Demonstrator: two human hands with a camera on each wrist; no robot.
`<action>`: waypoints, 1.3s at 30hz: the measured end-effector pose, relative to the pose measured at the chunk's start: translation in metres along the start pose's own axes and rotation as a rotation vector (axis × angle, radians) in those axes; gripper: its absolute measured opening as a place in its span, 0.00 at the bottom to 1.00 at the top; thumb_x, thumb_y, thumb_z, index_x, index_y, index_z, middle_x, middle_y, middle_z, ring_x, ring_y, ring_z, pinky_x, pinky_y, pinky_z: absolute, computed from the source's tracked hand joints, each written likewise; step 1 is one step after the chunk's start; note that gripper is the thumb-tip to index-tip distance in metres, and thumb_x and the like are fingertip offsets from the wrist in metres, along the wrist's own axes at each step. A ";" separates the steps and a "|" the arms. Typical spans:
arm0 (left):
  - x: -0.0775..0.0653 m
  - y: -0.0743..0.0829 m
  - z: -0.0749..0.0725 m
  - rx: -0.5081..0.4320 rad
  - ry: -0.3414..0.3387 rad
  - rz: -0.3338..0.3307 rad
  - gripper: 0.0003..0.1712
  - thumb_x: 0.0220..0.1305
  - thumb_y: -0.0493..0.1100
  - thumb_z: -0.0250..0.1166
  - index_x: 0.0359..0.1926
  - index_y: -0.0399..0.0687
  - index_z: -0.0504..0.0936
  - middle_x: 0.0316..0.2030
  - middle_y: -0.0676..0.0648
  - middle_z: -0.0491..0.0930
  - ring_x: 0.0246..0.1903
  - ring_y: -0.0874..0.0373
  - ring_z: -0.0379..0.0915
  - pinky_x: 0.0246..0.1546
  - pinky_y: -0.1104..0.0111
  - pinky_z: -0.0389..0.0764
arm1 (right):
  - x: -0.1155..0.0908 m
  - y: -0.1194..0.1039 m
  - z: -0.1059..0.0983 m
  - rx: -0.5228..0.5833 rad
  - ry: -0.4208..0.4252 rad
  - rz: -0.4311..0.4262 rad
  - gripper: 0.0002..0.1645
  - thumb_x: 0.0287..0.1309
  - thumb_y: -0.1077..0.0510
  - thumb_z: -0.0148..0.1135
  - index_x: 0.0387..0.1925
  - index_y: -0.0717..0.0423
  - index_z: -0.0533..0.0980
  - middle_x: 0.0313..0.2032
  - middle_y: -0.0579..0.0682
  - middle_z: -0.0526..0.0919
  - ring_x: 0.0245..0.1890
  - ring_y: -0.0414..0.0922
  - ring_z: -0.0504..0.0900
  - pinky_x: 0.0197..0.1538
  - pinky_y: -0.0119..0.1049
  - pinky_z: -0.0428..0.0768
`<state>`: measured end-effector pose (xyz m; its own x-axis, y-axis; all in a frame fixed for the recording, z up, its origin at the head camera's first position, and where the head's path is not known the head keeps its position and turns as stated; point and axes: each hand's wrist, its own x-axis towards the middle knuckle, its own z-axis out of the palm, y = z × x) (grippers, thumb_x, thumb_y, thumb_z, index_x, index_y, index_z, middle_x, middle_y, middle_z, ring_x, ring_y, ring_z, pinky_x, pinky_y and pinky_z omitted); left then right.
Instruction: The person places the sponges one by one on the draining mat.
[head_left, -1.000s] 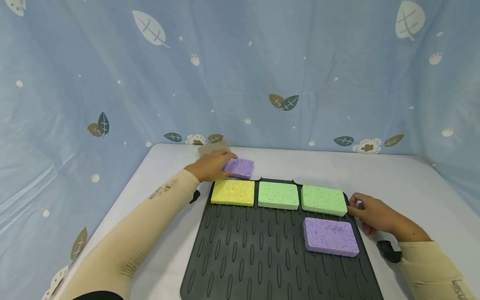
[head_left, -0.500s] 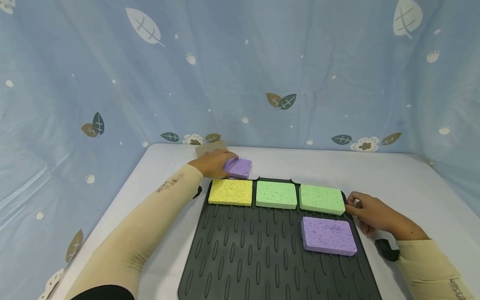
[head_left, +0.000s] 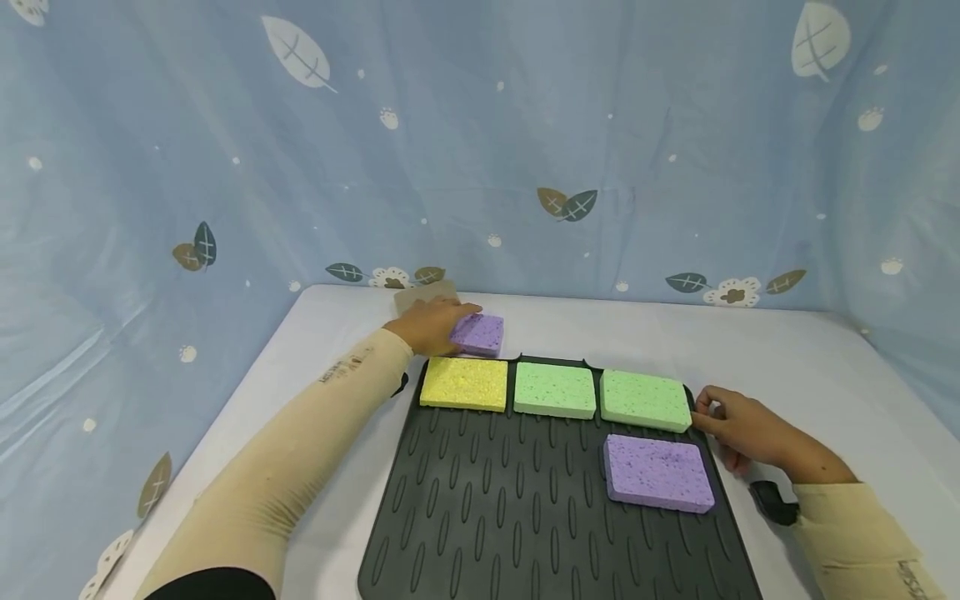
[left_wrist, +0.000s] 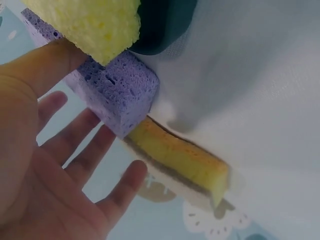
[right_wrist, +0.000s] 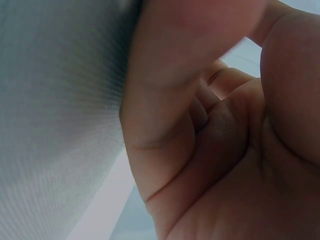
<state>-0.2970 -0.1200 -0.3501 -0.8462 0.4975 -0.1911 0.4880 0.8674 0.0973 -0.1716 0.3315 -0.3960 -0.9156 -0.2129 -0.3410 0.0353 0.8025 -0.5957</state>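
Note:
In the head view my left hand grips a purple sponge behind the mat's far edge. The left wrist view shows its thumb on one side of this sponge and fingertips at the opposite side. A yellow sponge and two green sponges line the far edge of a dark ridged mat. Another purple sponge lies below the right green one. My right hand, fingers curled, pinches the mat's right edge beside that green sponge's corner; its fingertips are partly hidden.
A tan-backed scrub sponge stands behind my left hand; its yellow side shows in the left wrist view. The white tabletop ends at a blue patterned curtain at the back and sides.
My left hand has shifted very slightly right along the purple sponge. The right hand, the mat and the other sponges stay in place; the head view wobbles a little.

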 end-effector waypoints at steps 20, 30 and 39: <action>-0.035 -0.002 0.003 -0.149 0.339 -0.051 0.47 0.58 0.54 0.74 0.75 0.57 0.62 0.68 0.42 0.68 0.64 0.46 0.67 0.64 0.46 0.68 | -0.001 0.001 0.002 0.001 0.007 -0.017 0.13 0.72 0.52 0.55 0.43 0.59 0.67 0.20 0.51 0.75 0.15 0.46 0.77 0.18 0.39 0.78; -0.061 0.024 -0.005 -0.213 0.432 -0.013 0.46 0.59 0.58 0.72 0.74 0.61 0.62 0.63 0.44 0.70 0.51 0.52 0.71 0.47 0.54 0.77 | 0.000 0.001 0.001 -0.015 0.015 -0.034 0.14 0.71 0.52 0.56 0.42 0.59 0.67 0.20 0.51 0.75 0.15 0.46 0.77 0.18 0.40 0.79; -0.083 0.052 -0.007 -0.169 0.429 0.031 0.45 0.59 0.61 0.71 0.73 0.59 0.65 0.52 0.47 0.73 0.41 0.55 0.70 0.39 0.62 0.76 | 0.000 0.001 0.000 -0.023 0.018 -0.027 0.13 0.72 0.52 0.55 0.42 0.59 0.67 0.19 0.51 0.75 0.15 0.45 0.77 0.18 0.40 0.78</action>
<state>-0.2029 -0.1158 -0.3227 -0.8612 0.4520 0.2324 0.5029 0.8240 0.2612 -0.1712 0.3326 -0.3965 -0.9231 -0.2249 -0.3121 0.0013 0.8094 -0.5872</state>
